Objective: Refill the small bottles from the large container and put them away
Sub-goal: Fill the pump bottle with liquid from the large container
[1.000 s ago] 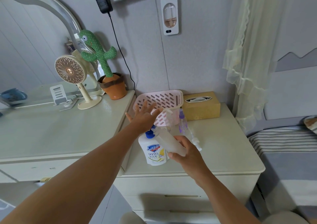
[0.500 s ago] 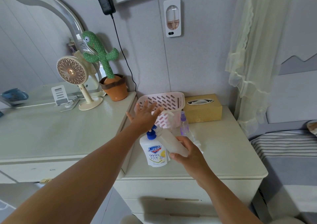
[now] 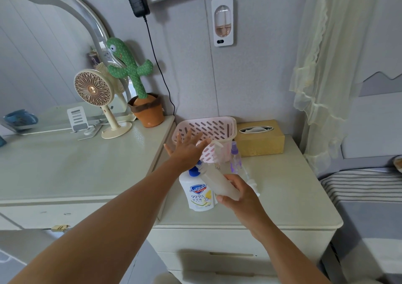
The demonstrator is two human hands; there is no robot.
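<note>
On the cream table (image 3: 282,196), the spread left hand (image 3: 187,151) rests on the blue pump (image 3: 194,171) of the large white soap container (image 3: 196,194), while the right hand (image 3: 241,194) grips a small frosted bottle (image 3: 217,181) slanted toward it.

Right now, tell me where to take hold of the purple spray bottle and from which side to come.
Take the spray bottle round its clear body, below the purple nozzle, coming from the right. It stands upright and slim; the pink basket and a pump bottle crowd its left, while the tabletop to its right looks open.
</note>
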